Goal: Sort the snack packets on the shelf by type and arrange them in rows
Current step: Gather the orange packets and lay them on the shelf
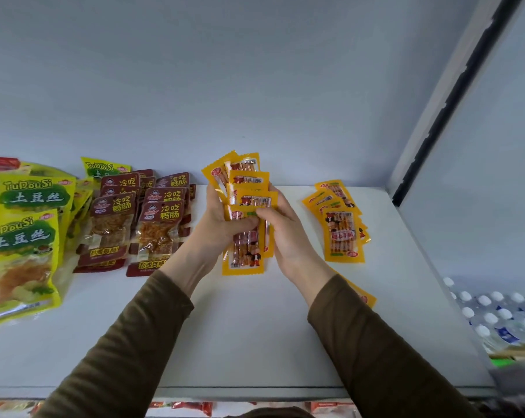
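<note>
A fanned stack of orange snack packets (249, 188) is held above the middle of the white shelf (255, 327). My left hand (222, 220) grips the stack from the left, and my right hand (281, 227) pinches its front packets from the right. More orange packets (341, 227) lie overlapped on the shelf to the right, and one orange packet (365, 295) peeks out under my right sleeve. Brown packets (140, 218) sit in rows left of centre. Yellow-green packets (23, 236) fill the far left.
The shelf's back wall rises behind the packets and a side wall with a dark upright strip (454, 95) closes the right. Capped water bottles (502, 315) stand below at lower right. Red packets (192, 407) show on the shelf beneath the front edge.
</note>
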A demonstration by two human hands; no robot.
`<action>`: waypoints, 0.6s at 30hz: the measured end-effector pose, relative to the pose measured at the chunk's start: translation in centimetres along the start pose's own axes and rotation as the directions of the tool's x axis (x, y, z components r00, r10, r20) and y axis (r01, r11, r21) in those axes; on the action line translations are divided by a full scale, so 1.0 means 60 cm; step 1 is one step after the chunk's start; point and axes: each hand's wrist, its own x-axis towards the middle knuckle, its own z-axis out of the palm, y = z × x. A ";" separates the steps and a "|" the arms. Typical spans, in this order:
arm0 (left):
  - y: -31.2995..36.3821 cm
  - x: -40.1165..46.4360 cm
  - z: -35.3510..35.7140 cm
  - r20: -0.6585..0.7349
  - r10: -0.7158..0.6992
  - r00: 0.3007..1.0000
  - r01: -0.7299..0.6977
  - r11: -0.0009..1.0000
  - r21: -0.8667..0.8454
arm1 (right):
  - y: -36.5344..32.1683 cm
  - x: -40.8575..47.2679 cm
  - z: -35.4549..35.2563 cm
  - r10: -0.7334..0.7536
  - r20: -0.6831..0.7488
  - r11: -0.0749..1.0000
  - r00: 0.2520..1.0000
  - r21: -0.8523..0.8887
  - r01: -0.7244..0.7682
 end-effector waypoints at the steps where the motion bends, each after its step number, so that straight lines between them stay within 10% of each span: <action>1: 0.000 -0.003 -0.001 -0.002 0.003 1.000 -0.003 1.000 0.004 | -0.001 0.002 0.001 -0.012 0.002 1.000 1.000 0.018 0.012; 18: -0.002 -0.027 -0.034 0.107 -0.070 0.992 0.077 0.995 -0.060 | -0.070 0.028 0.026 0.046 -0.071 0.965 0.996 0.261 -0.026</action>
